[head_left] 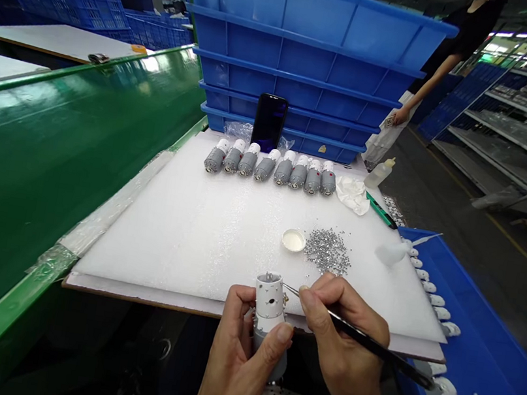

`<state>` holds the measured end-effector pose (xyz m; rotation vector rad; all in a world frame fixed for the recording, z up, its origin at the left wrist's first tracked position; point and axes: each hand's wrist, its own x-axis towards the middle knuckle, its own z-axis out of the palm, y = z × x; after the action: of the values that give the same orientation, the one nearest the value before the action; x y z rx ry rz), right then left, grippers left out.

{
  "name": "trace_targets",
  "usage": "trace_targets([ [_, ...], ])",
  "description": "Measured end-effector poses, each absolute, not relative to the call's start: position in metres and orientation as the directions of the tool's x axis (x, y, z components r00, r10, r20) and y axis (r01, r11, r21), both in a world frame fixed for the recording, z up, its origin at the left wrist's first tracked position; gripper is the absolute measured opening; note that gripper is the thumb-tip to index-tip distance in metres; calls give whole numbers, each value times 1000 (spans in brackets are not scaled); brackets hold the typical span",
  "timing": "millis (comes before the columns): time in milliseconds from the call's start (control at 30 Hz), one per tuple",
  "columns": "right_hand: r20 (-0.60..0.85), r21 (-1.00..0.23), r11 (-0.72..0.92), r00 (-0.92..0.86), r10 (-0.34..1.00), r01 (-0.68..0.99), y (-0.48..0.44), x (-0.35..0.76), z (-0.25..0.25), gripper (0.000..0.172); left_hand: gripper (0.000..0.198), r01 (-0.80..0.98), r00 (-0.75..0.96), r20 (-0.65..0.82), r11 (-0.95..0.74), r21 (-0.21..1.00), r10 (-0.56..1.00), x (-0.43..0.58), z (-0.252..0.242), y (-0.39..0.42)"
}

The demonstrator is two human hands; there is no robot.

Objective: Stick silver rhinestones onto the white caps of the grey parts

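Two bare hands work at the near edge of a bench (189, 232) topped with a white sheet; the left hand (239, 359) is closed around a white and grey cylindrical part (270, 301), held upright just off the bench edge, its white end up, with small studs and a dark round spot on its side; the right hand (346, 335) pinches a slim black tool (379, 350) like a pen, its fine metal tip at the part's upper rim, though whether it touches I cannot tell.

Beyond the hands sit a small round dish (293, 241) with pale contents and, just to its right, a scatter of tiny silvery pieces (328, 250); farther back, eight similar cylinders (267, 166) lie in a row, with a dark phone (269, 122) propped behind them against a stack of blue crates (310, 46).

To the right of the row are a crumpled white tissue (353, 194), a green and black implement (381, 210) and a squeeze bottle (380, 173); at lower right, a blue bin (483, 349) holds more cylinders; a green surface (83, 111) runs along the left; another person (432, 81) stands behind the crates, near metal shelves (526, 124).
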<state>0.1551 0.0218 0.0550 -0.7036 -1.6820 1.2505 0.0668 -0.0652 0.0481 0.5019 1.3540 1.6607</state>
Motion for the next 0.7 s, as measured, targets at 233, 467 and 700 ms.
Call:
trace_targets([
  [233,318,-946,316,-431,845,-78,20,154,51,25,18,-336,-537,-200,10,942,820,67,49,-65],
  [467,318,-947,306,-423,849,-97,22,152,47,25,17,-295,-528,-197,40,955,826,65,47,-65],
  [700,323,-945,307,-452,831,-112,25,155,45,24,19,-290,-521,-232,86,953,822,63,46,-66],
])
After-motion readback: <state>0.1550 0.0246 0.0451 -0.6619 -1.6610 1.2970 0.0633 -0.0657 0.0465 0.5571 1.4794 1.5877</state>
